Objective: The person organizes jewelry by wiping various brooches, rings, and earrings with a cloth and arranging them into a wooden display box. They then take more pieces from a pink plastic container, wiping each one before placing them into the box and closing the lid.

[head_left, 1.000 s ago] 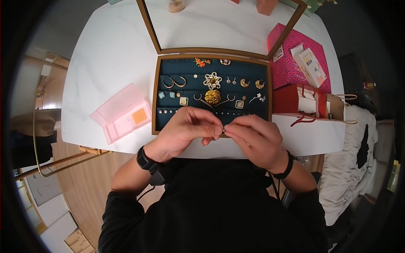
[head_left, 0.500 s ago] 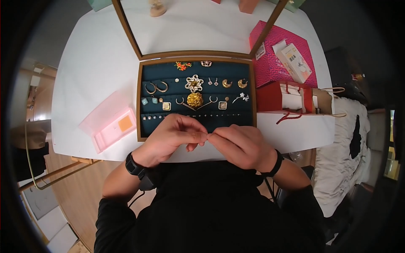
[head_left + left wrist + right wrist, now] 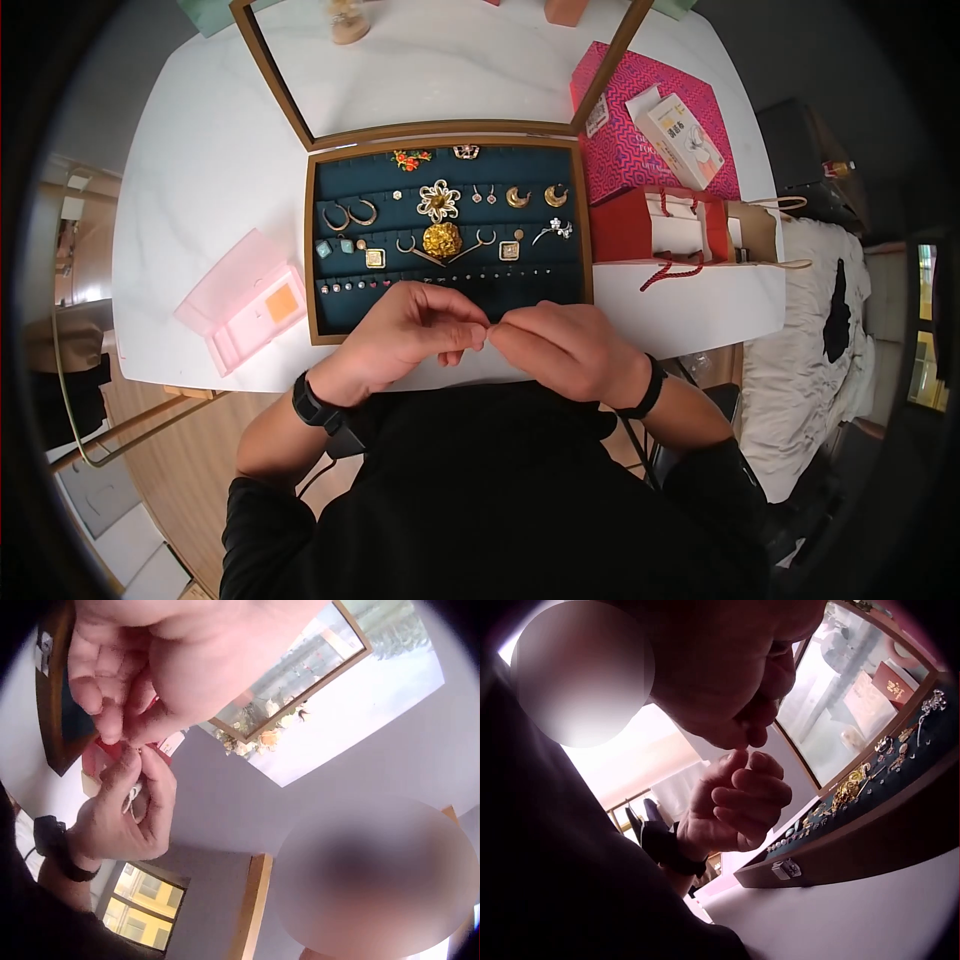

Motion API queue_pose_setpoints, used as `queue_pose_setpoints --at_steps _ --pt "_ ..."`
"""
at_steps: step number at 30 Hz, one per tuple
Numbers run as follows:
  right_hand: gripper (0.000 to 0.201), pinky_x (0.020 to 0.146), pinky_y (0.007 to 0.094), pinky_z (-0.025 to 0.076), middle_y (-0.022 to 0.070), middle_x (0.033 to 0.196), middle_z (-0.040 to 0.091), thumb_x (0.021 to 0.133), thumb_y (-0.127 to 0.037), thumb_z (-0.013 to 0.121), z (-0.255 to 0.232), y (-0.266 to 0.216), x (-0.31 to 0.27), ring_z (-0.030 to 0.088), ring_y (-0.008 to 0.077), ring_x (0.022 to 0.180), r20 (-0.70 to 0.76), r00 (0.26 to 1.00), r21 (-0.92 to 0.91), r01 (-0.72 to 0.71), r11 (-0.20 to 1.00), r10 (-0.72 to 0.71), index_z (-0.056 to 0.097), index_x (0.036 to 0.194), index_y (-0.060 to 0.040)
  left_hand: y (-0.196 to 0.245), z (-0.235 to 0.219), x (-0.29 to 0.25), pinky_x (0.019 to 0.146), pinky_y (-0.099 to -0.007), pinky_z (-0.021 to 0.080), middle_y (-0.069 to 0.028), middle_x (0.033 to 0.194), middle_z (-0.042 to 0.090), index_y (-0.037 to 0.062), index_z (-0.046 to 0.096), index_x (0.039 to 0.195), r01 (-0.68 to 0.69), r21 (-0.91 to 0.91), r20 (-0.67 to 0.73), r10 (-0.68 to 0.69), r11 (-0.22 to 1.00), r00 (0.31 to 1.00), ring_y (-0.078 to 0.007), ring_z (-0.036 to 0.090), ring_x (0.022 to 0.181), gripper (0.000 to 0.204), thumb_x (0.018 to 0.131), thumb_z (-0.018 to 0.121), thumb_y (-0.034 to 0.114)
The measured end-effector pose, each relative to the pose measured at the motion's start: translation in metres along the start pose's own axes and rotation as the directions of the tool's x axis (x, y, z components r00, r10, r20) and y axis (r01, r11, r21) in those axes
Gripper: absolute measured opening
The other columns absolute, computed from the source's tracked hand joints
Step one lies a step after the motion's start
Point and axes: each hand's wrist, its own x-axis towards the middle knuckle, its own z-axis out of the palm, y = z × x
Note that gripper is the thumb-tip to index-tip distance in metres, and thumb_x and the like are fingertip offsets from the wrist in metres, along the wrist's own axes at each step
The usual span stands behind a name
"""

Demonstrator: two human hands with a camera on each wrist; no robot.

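Note:
In the head view my left hand and right hand meet fingertip to fingertip at the front edge of a jewelry case. Between the pinched thumb and forefinger of the right hand, a tiny gold-coloured piece shows in the left wrist view. The left thumb and forefinger pinch at the same spot; its exact kind I cannot tell. Rows of earrings and brooches line the dark green padding, among them a gold flower-like brooch, a silver flower brooch and hoop earrings. Small studs fill the front row.
The case's glass lid stands raised behind it. Left of the case lies an opened pink plastic box. On the right are a pink patterned box, a small white carton on it, and a red paper bag. Everything rests on a white table.
The head view has shifted, so the case and table appear farther left and slightly lower. Both hands stay together at the fingertips; the tiny piece glimpsed earlier is now hidden in the head view.

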Motion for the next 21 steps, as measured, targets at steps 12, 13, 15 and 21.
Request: queue_pose_setpoints --at_steps 12,13,15,21 --pt "0.015 0.062 0.0360 0.057 0.0113 0.096 0.074 0.091 0.002 0.082 0.001 0.027 -0.054 0.072 0.0267 0.073 -0.152 0.783 -0.059 -0.616 0.785 0.603 0.079 0.105 -0.0011 -0.009 -0.049 -0.066 0.082 -0.0256 0.052 -0.0008 0.099 0.070 0.0006 0.068 0.132 -0.192 0.423 -0.320 0.344 0.885 0.883 -0.0088 0.065 0.089 0.036 0.098 0.081 -0.001" --pt "0.015 0.062 0.0362 0.057 0.0111 0.096 0.074 0.091 0.002 0.082 0.003 0.028 -0.055 0.072 0.0270 0.073 -0.176 0.800 -0.100 -0.594 0.798 0.574 0.079 0.105 -0.0010 -0.009 -0.051 -0.069 0.082 -0.0256 0.052 -0.0008 0.099 0.070 0.0006 0.068 0.132 -0.192 0.421 -0.320 0.343 0.886 0.883 -0.0088 0.065 0.089 0.036 0.098 0.081 -0.001" --pt "0.014 0.062 0.0364 0.057 0.0110 0.095 0.073 0.091 0.001 0.081 0.005 0.030 -0.055 0.072 0.0275 0.073 -0.170 0.796 -0.109 -0.601 0.792 0.581 0.079 0.105 -0.0010 -0.010 -0.055 -0.075 0.082 -0.0258 0.052 -0.0006 0.097 0.070 0.0006 0.068 0.132 -0.188 0.443 -0.351 0.362 0.876 0.863 -0.0089 0.064 0.088 0.037 0.098 0.081 0.001" --pt "0.013 0.064 0.0381 0.060 0.0095 0.094 0.070 0.093 -0.002 0.080 0.006 0.029 -0.054 0.072 0.0291 0.075 -0.117 0.776 -0.167 -0.631 0.758 0.620 0.077 0.105 -0.0027 -0.014 -0.061 -0.082 0.082 -0.0263 0.052 -0.0004 0.096 0.069 0.0008 0.068 0.133 -0.188 0.445 -0.364 0.369 0.875 0.855 -0.0092 0.063 0.085 0.037 0.098 0.082 0.002"
